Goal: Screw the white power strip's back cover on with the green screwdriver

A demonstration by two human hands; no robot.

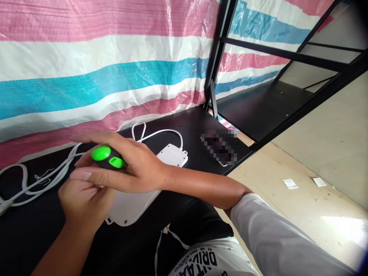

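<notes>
A screwdriver [101,153] with a green and black handle points its butt end up at me; its shaft is hidden. My right hand [135,165] is closed around that handle, with the thumb along the near side. Just beneath it, my left hand [83,203] is curled in, its fingertips mostly covered, so what it grips cannot be made out. Below both hands lies a white power strip [135,207] with its screwed back facing up. The hands cover its middle. A white cord leaves its far end.
Loops of white cable [54,184] lie on the left of the black tabletop [189,119]. A blurred-out object [218,147] sits near the right edge. Behind hangs a striped plastic sheet [115,73]; a black metal frame [218,57] rises on the right. Paper scraps [290,184] lie on the floor.
</notes>
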